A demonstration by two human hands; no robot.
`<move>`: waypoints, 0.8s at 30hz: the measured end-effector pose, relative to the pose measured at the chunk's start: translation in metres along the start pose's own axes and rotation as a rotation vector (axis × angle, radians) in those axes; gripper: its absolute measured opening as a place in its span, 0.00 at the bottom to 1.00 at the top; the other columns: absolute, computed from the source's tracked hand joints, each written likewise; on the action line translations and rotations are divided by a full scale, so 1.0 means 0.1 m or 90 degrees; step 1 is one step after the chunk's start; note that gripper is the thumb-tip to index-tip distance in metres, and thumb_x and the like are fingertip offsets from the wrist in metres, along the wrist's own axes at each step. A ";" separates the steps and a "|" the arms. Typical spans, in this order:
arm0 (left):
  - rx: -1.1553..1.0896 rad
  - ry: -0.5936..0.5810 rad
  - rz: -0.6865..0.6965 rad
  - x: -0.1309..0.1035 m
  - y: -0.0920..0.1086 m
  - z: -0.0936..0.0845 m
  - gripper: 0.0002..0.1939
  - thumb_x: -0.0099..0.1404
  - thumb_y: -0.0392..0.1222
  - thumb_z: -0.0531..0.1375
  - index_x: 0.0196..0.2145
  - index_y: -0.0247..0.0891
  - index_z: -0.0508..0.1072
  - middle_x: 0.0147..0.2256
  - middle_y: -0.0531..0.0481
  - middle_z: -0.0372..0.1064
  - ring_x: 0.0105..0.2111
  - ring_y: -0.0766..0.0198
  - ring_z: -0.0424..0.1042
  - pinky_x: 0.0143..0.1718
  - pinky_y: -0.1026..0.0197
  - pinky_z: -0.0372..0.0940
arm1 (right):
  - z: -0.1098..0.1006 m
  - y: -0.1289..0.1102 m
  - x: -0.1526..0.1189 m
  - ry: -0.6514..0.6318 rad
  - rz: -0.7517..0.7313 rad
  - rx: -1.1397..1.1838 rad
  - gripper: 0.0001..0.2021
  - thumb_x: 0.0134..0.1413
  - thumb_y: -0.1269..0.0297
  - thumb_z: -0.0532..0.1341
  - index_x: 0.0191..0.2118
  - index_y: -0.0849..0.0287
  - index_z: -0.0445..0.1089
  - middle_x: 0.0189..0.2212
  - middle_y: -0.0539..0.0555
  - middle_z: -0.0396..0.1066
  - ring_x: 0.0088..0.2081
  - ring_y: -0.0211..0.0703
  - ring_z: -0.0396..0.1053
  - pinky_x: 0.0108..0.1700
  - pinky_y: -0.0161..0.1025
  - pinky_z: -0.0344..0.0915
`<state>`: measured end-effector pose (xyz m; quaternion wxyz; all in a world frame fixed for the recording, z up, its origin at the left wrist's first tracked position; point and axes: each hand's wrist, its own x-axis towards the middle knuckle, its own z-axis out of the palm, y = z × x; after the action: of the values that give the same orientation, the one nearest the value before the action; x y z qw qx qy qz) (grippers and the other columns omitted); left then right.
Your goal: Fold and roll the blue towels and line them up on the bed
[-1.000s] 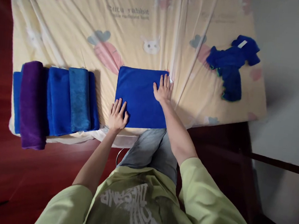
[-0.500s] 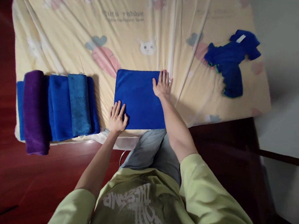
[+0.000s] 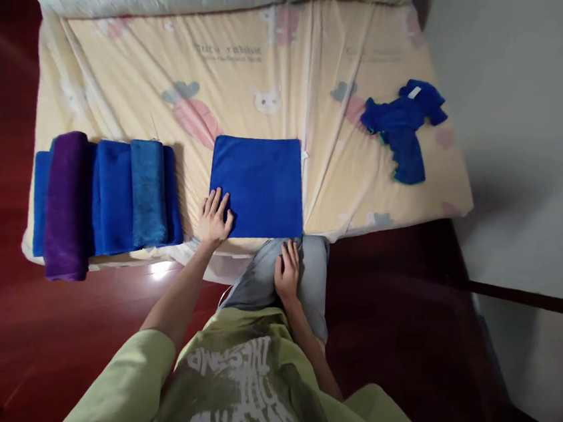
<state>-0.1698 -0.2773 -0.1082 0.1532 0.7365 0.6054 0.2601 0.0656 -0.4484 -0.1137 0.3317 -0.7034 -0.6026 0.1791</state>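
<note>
Folded blue towel (image 3: 259, 185): lies flat and square on the yellow printed sheet (image 3: 295, 78), near the bed's front edge. Your left hand (image 3: 214, 219) rests open on its near-left corner, fingers spread and flat, gripping nothing. Your right hand (image 3: 287, 273) lies open on your jeans-clad knee (image 3: 312, 275), off the towel. Rolled towels (image 3: 106, 199), blue and purple, sit in a row to the left; a crumpled blue cloth (image 3: 404, 126) lies well apart at right.

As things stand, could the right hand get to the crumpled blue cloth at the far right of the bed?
Probably yes, with a long stretch. The right hand rests open on the knee, holding nothing, and only bare sheet lies before the crumpled cloth.
</note>
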 end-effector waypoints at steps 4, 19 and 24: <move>-0.021 0.021 0.017 -0.03 -0.02 -0.05 0.28 0.72 0.47 0.51 0.66 0.38 0.67 0.71 0.44 0.54 0.72 0.51 0.50 0.73 0.41 0.45 | 0.04 -0.03 0.28 0.126 0.049 -0.009 0.22 0.69 0.59 0.53 0.63 0.61 0.68 0.56 0.67 0.72 0.60 0.59 0.69 0.65 0.61 0.65; -0.116 -0.106 0.131 -0.43 -0.25 -0.34 0.29 0.57 0.44 0.61 0.57 0.36 0.74 0.66 0.39 0.62 0.70 0.45 0.55 0.70 0.37 0.52 | -0.16 0.21 0.63 0.175 0.038 0.038 0.19 0.62 0.68 0.56 0.55 0.57 0.77 0.53 0.65 0.67 0.56 0.56 0.69 0.63 0.54 0.68; -0.114 -0.103 0.113 -0.40 -0.25 -0.32 0.32 0.51 0.38 0.57 0.55 0.37 0.75 0.66 0.41 0.63 0.70 0.45 0.56 0.71 0.34 0.50 | -0.15 0.28 0.70 0.172 0.039 0.080 0.18 0.61 0.68 0.58 0.53 0.59 0.78 0.53 0.65 0.69 0.55 0.54 0.69 0.63 0.53 0.67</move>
<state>-0.2133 -0.3140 -0.1035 0.2431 0.7890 0.4979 0.2655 0.1103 -0.3856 -0.1116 0.4476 -0.7169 -0.5185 0.1298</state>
